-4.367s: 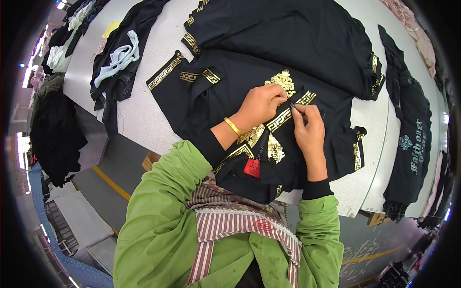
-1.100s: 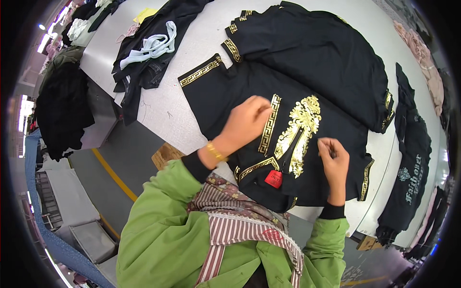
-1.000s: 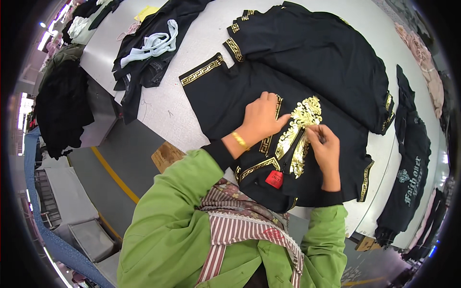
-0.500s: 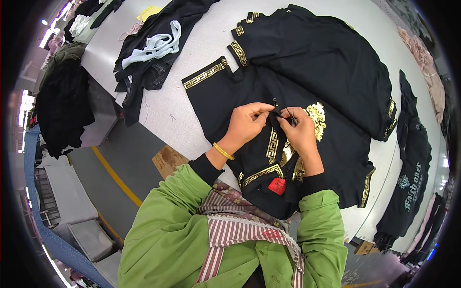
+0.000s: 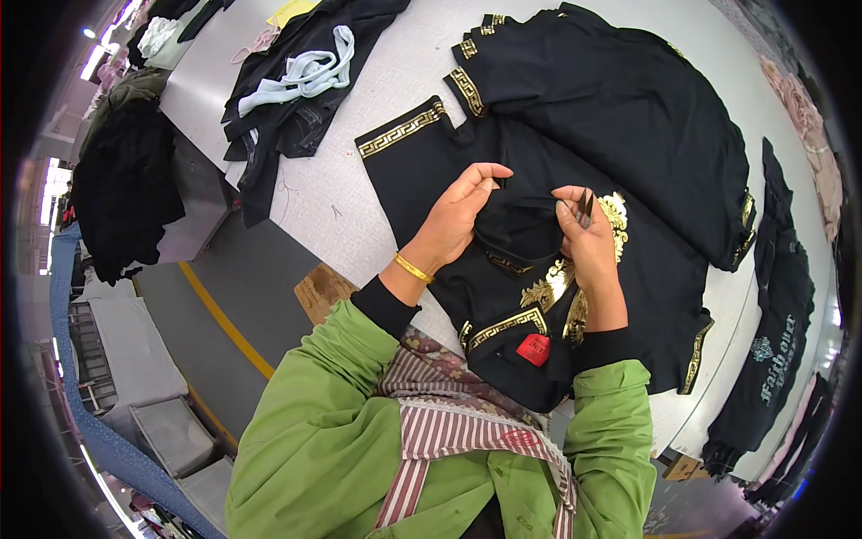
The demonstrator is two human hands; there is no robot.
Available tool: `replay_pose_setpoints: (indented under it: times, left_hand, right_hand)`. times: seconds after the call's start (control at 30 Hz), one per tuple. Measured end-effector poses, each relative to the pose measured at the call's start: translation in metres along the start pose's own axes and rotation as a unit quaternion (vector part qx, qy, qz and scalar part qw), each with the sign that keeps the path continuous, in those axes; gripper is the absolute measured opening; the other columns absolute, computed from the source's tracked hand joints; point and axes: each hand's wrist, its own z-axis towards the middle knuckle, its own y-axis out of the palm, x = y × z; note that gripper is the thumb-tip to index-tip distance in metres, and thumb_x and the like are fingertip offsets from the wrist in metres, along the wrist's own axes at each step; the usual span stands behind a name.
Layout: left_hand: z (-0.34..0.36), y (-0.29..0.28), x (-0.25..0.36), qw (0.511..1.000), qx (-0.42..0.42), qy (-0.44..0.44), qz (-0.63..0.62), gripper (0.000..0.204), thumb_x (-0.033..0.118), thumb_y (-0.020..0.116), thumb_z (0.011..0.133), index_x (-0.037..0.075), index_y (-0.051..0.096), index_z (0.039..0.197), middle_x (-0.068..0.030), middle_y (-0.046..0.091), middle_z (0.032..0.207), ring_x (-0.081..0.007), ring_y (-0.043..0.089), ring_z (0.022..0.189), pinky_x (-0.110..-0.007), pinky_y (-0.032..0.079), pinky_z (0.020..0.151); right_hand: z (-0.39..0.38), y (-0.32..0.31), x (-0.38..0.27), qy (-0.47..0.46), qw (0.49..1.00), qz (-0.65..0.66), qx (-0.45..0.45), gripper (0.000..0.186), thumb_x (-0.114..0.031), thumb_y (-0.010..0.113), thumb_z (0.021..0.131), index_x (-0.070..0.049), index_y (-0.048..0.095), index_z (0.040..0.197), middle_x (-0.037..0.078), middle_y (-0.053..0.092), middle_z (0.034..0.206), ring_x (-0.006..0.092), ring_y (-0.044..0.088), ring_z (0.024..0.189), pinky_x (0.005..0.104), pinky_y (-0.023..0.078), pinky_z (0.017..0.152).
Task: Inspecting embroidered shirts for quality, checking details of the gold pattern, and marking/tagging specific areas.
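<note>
A black shirt (image 5: 521, 216) with gold Greek-key bands and a gold scroll print lies on the table in front of me. My left hand (image 5: 455, 214) pinches one edge of its cloth between thumb and fingers. Opposite it, my right hand (image 5: 588, 238) grips another part of that edge, so a fold stretches between the two. Small dark thread snips (image 5: 585, 207) are also held in my right hand, their pointed blades sticking up past the fingers. A red label (image 5: 533, 349) shows on the part of the shirt nearest me.
More black gold-trimmed shirts (image 5: 620, 117) are heaped beyond on the pale table (image 5: 328, 193). Dark clothes with a light blue strip (image 5: 310, 72) lie at far left. A black printed garment (image 5: 777, 332) rests at right. Dark cloth (image 5: 126, 193) hangs on the left.
My hands have moved apart, spreading the pinched cloth into a wider fold. The snips' blades now show clearly above the right fingers. The whole view has shifted slightly.
</note>
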Motion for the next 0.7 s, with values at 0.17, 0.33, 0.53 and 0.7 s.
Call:
replay_pose_setpoints:
  times: [0.17,0.33,0.53,0.7]
  left_hand:
    - [-0.001,-0.002,0.007,0.961,-0.049,-0.031,0.272,0.025,0.007,0.063,0.109,0.003,0.068,0.134,-0.0018,0.068,0.12,-0.0063,0.059,0.103,-0.021,0.047,0.094]
    - [0.005,-0.011,0.018,0.979,-0.053,-0.037,0.194,0.022,0.004,0.069,0.105,0.001,0.071,0.127,-0.0023,0.071,0.116,-0.0078,0.063,0.102,-0.021,0.049,0.095]
    - [-0.001,-0.026,0.041,0.968,-0.048,-0.036,0.245,0.024,0.0,0.069,0.102,-0.001,0.071,0.125,-0.0056,0.073,0.119,-0.0099,0.066,0.107,-0.022,0.05,0.099]
    - [-0.003,-0.034,0.036,0.978,-0.069,-0.037,0.194,0.028,-0.004,0.068,0.1,-0.001,0.071,0.127,-0.0084,0.073,0.122,-0.0131,0.067,0.109,-0.023,0.051,0.1]
  right_hand:
    - [-0.002,-0.001,-0.005,0.011,1.0,0.006,0.004,0.016,-0.006,0.066,0.107,-0.005,0.07,0.122,-0.005,0.058,0.09,0.0022,0.04,0.064,0.0192,0.033,0.057]
    - [-0.008,-0.002,-0.007,-0.025,0.992,-0.117,-0.031,0.015,-0.009,0.071,0.105,-0.006,0.074,0.119,-0.007,0.056,0.082,0.0019,0.042,0.064,0.0184,0.034,0.057]
    - [-0.019,-0.004,0.003,-0.062,0.98,-0.178,-0.056,0.013,-0.008,0.072,0.103,-0.004,0.076,0.115,-0.003,0.064,0.083,0.0048,0.048,0.067,0.0198,0.04,0.062]
    - [-0.026,0.001,0.003,-0.101,0.954,-0.28,-0.033,0.014,-0.005,0.073,0.1,-0.002,0.077,0.113,-0.001,0.068,0.083,0.0076,0.053,0.068,0.0216,0.044,0.065]
